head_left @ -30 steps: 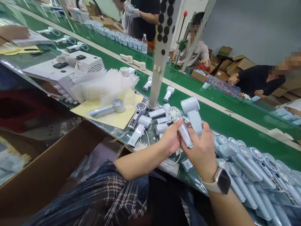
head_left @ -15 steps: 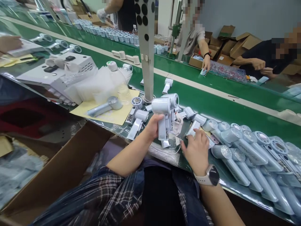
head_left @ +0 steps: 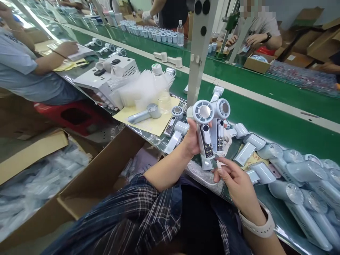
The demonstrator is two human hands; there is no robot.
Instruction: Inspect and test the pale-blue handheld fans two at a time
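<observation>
Bench edge, two handheld fans together in the left hand point(head_left: 191, 141): front fan point(head_left: 208, 143) nearer the wearer, rear fan point(head_left: 220, 136) just at its two o'clock. Both stand nearly upright, heads up, open handles turned to the wearer, likely so the circuit boards stay in sight and the lower ends stay free. Left grip closed round the pair: thumb along the front fan's near side, fingers passing behind, fingertips showing past the rear fan. Left forearm rises from seven o'clock. Right hand point(head_left: 236, 179) at the fans' five o'clock, narrow pinch on a small white plug point(head_left: 219, 164), thumb and index near its tip, probably for fine aim. Plug just beside the fans' lower ends; contact cannot be told. Right wrist, with pale watch strap point(head_left: 259, 224), comes in from about five o'clock. At ten o'clock, one fan point(head_left: 145, 113) lies on yellow paper point(head_left: 156, 128), perhaps kept apart. At four o'clock, a heap of fans point(head_left: 305, 177), handles mostly slanting toward the bench edge, seemingly stacked to save room. Metal post point(head_left: 200, 63) at twelve.
</observation>
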